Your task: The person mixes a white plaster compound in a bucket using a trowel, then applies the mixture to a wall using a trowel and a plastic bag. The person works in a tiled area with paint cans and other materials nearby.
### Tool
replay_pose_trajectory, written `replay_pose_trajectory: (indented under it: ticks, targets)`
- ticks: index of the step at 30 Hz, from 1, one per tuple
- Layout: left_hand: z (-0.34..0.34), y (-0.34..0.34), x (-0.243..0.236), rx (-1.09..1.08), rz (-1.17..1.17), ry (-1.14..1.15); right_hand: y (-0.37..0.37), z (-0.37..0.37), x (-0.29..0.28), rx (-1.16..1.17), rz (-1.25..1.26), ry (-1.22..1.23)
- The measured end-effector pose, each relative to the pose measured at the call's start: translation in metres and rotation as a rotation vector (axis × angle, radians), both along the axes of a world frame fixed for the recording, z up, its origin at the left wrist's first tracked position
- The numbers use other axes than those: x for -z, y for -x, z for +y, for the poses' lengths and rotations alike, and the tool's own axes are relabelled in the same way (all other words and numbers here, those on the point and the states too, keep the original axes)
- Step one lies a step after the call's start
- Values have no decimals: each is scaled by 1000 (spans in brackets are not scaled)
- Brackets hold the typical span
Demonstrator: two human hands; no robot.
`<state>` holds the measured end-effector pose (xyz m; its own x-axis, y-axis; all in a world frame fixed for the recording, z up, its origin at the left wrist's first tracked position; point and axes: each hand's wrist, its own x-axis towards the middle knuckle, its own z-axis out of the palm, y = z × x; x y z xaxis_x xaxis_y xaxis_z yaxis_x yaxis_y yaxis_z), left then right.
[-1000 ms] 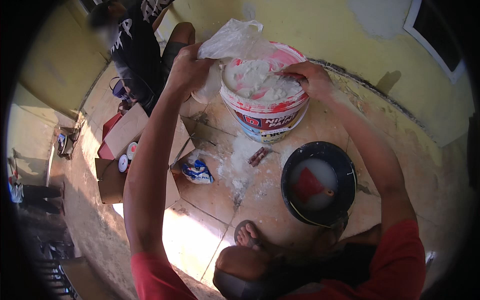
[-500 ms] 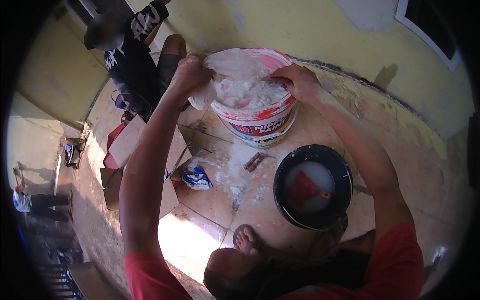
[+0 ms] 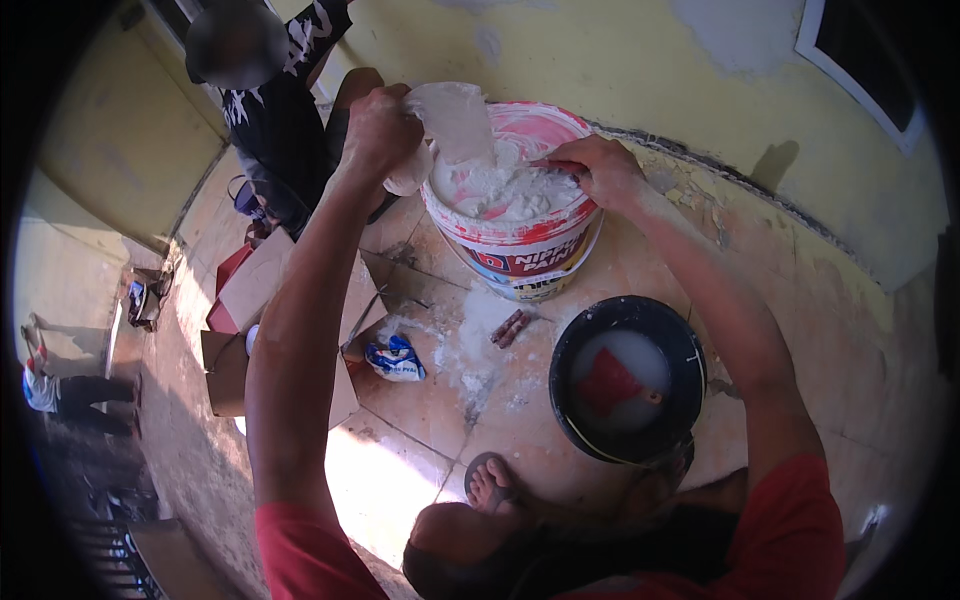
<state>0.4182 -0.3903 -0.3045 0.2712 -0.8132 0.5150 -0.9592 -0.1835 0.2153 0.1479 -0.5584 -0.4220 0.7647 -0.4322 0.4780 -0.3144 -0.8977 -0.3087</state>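
My left hand [image 3: 380, 140] is closed round a translucent plastic bag [image 3: 455, 125], whose open end droops over a large paint bucket [image 3: 520, 232]. More of the bag bulges below my fist. Inside the bucket lies lumpy white paste or powder [image 3: 530, 195], and pink-red smears mark its inner wall and rim. At the right rim, my right hand [image 3: 600, 175] has its fingers bent inward over the white material; what they grip, if anything, is hidden.
Nearer me stands a black bucket [image 3: 700, 385] of cloudy liquid holding a red tool [image 3: 612, 382]. White powder, a reddish-brown block [image 3: 510, 328] and a blue-white packet [image 3: 395, 358] lie on the tiles. A cardboard box [image 3: 340, 390] is left; another person [image 3: 270, 140] sits beyond it.
The plastic bag's free end has tipped from lying across the bucket to hanging down into it. My left hand has risen slightly; my right hand stays at the rim.
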Motion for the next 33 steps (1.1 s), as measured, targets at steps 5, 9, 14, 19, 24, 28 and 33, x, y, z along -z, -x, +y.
replay_pose_trajectory:
  ticks: [5,9,14,19,24,28,33]
  targets:
    - [-6,0,-11,-21,-68,-16,-1,6,1,-21,-6,-30]
    - [-11,-2,-12,31,-191,-60,0,9,-4,-47,-24,-63]
    - [-17,3,-23,-129,8,-177,1,8,-1,-45,-14,-49]
    - [-23,-9,-28,-86,654,-422,1,4,3,-72,-15,-50]
    - [-31,-8,-31,-106,803,-620,2,2,9,-29,-27,42]
    - [-34,6,-43,-45,599,-694,1,1,7,-58,-26,17]
    - [-40,-4,-40,25,608,-567,-1,2,5,-47,4,-6]
